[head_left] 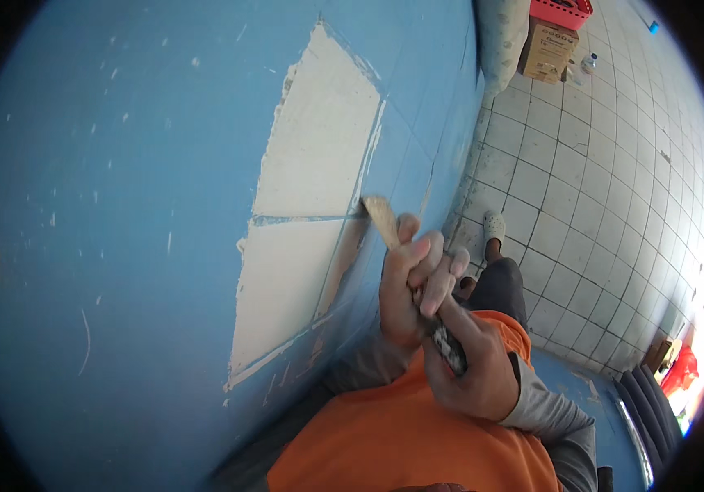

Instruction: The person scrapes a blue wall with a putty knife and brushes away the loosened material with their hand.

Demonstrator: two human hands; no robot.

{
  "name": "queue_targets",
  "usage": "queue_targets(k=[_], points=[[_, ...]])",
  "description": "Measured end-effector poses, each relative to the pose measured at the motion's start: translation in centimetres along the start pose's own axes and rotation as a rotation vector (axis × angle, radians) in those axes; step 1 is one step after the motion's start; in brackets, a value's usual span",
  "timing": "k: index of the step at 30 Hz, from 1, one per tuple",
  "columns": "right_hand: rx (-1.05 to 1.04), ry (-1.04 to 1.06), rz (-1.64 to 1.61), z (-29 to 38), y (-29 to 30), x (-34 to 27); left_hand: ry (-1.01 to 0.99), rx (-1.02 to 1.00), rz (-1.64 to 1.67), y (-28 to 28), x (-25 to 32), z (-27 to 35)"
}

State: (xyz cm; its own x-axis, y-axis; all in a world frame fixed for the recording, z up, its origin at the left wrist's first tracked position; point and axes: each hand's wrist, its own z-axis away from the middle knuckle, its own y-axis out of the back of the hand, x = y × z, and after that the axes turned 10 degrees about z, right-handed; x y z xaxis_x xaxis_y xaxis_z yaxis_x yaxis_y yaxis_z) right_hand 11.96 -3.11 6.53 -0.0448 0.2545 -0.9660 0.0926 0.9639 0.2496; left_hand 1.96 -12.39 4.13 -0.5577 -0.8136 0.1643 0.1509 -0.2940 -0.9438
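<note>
Both hands grip one scraper, its worn, dusty blade (380, 216) angled toward a blue-painted wall (142, 184). My left hand (402, 289) wraps the tool near the blade. My right hand (475, 366) closes around the dark, white-smeared handle (449, 349) below it. The blade tip is at the right side of a stripped area, beside the joint between an upper bare pale tile (321, 129) and a lower bare pale tile (290, 289). Whether the tip touches the wall is hard to tell. Ragged paint edges surround both tiles.
White floor tiles (564, 184) stretch along the wall at right. A cardboard box (548, 52), a pink plastic basket (564, 12) and a plastic bottle (588, 63) are at the far end, near a pale patterned bulky item (502, 43). Dark stacked objects (650, 403) sit at lower right.
</note>
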Motion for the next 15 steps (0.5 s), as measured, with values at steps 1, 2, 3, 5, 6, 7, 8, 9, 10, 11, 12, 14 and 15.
queue_targets(k=[1, 2, 3, 5, 6, 7, 8, 9, 10, 11, 12, 14, 15], points=[[0.01, -0.019, 0.001, -0.4, 0.0, 0.1, 0.001, 0.025, -0.009, -0.5, -0.1, -0.7], [0.019, -0.037, 0.002, -0.6, 0.0, 0.1, 0.003, 0.049, -0.017, -0.8, -0.2, -1.0], [0.021, -0.033, -0.002, -0.4, 0.1, -0.1, 0.001, 0.047, -0.023, -0.6, -0.2, -0.7], [0.018, -0.009, -0.024, 0.0, 0.4, -0.7, -0.019, -0.032, -0.013, 0.0, -0.2, 0.4], [0.019, -0.01, -0.023, -0.2, 0.6, -0.6, -0.017, -0.033, -0.012, -0.2, -0.2, 0.1], [-0.025, -0.036, -0.021, -0.8, 1.0, -0.3, -0.022, -0.007, -0.052, -0.6, 0.0, -0.6], [-0.071, -0.063, -0.02, -1.1, 1.1, -0.2, -0.028, 0.019, -0.092, -0.8, 0.1, -0.9], [-0.071, -0.061, -0.019, -1.0, 1.0, -0.2, -0.029, 0.018, -0.092, -0.8, 0.0, -0.8], [-0.04, -0.049, -0.031, -0.9, 0.9, -0.3, -0.025, 0.003, -0.084, -0.7, -0.1, -0.8], [-0.009, -0.037, -0.042, -0.9, 0.8, -0.3, -0.021, -0.013, -0.075, -0.7, -0.2, -0.7], [-0.004, -0.031, -0.04, -1.0, 0.9, -0.3, -0.02, -0.021, -0.078, -0.6, -0.1, -0.8], [-0.049, -0.02, -0.058, -1.5, 1.2, -0.1, -0.044, -0.013, -0.146, -0.6, 0.2, -1.0], [-0.053, -0.019, -0.055, -1.5, 1.1, 0.0, -0.048, -0.014, -0.143, -0.9, 0.0, -1.3]])
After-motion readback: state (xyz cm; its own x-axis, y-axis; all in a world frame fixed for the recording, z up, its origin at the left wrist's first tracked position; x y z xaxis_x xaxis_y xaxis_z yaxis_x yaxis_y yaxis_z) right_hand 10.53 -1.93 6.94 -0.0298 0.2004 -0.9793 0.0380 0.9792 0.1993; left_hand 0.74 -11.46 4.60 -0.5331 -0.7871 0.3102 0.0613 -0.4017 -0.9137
